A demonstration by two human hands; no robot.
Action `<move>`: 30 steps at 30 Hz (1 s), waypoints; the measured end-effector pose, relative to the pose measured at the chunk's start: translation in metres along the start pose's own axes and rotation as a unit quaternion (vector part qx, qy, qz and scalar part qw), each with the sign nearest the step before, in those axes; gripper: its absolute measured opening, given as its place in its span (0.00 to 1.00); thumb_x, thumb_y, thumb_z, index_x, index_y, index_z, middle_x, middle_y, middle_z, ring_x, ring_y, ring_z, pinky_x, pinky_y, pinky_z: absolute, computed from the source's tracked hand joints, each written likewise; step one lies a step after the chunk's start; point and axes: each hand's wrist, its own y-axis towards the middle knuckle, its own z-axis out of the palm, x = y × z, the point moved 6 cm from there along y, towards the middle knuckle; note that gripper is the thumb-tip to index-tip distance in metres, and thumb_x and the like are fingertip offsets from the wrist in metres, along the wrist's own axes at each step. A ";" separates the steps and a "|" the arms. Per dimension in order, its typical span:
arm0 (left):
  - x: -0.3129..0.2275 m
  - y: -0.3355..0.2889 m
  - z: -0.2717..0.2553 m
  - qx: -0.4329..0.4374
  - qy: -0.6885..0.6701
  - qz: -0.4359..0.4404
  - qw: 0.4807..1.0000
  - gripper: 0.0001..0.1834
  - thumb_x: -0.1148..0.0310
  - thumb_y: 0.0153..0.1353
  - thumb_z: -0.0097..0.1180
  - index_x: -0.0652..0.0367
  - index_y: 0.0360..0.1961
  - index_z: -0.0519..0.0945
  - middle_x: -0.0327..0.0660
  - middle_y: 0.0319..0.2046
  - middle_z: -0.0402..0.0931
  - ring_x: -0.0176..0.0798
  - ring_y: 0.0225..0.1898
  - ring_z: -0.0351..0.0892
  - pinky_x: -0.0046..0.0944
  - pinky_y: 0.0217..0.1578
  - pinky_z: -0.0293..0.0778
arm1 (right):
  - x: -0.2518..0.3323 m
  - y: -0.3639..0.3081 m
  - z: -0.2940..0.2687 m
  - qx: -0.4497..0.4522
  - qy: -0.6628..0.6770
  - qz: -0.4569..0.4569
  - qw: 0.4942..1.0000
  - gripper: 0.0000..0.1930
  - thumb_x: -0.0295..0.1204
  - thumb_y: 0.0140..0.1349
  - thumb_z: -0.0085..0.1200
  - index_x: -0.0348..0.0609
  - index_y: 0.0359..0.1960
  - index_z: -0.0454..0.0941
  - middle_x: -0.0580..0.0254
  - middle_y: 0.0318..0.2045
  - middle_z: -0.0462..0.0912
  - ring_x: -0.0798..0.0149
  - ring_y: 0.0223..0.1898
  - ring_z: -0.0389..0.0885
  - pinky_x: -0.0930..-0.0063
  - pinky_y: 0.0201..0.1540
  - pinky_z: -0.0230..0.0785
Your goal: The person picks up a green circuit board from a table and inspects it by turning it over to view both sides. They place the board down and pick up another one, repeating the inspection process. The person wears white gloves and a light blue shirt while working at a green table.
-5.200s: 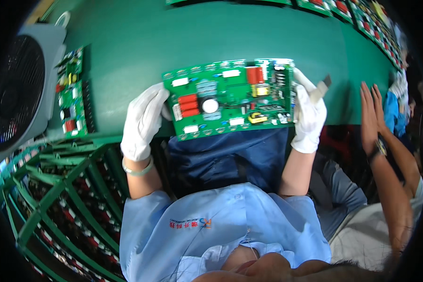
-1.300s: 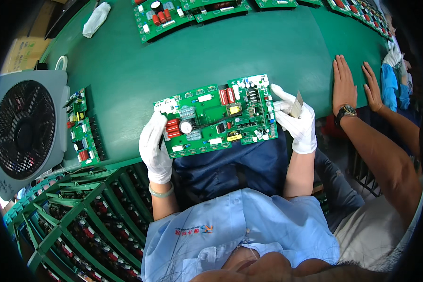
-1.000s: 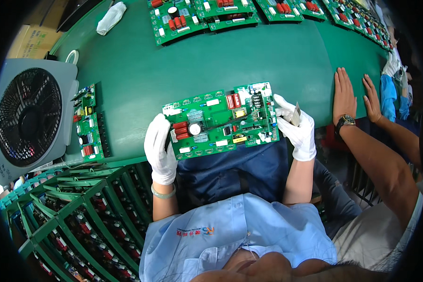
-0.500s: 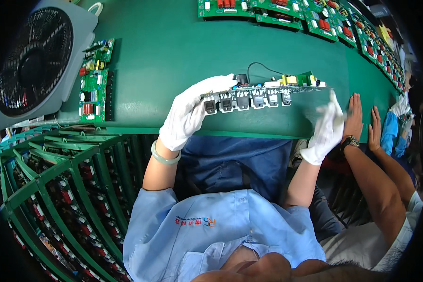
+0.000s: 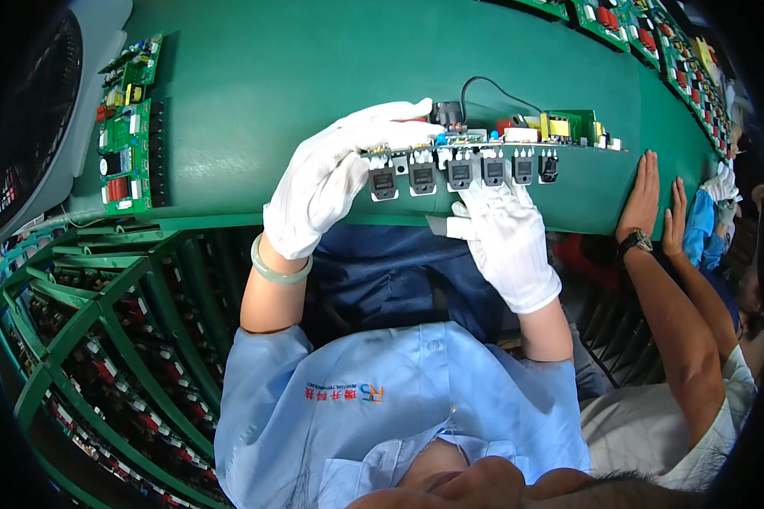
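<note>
White-gloved hands [image 5: 318, 182]; circuit board parts [image 5: 423, 174] black, yellow, green; green table [image 5: 314, 68]; light-blue shirt [image 5: 484, 399].

left hand [image 5: 318, 182] white-gloved, gripping, fingers [image 5: 390, 119] reaching rightward; right hand [image 5: 509, 242] gloved, slightly lower, pointing forward; forearms [image 5: 272, 301] bare

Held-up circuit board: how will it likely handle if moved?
The circuit board is probably stiff: edge-on, it runs nearly straight, the left hand gripping one end. The black blocks along its lower side look apt to bend, standing on thin legs. The black wire likely flexes and could snag, since it loops clear above the board.
</note>
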 end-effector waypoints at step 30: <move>0.005 0.001 -0.006 0.033 -0.025 -0.012 0.999 0.35 0.45 0.71 0.39 0.72 0.53 0.78 0.56 0.54 0.77 0.56 0.61 0.72 0.50 0.63 0.63 | 0.068 0.036 0.022 0.036 -0.015 -0.100 0.994 0.26 0.31 0.60 0.46 0.32 0.61 0.70 0.40 0.60 0.72 0.41 0.62 0.70 0.51 0.68 0.57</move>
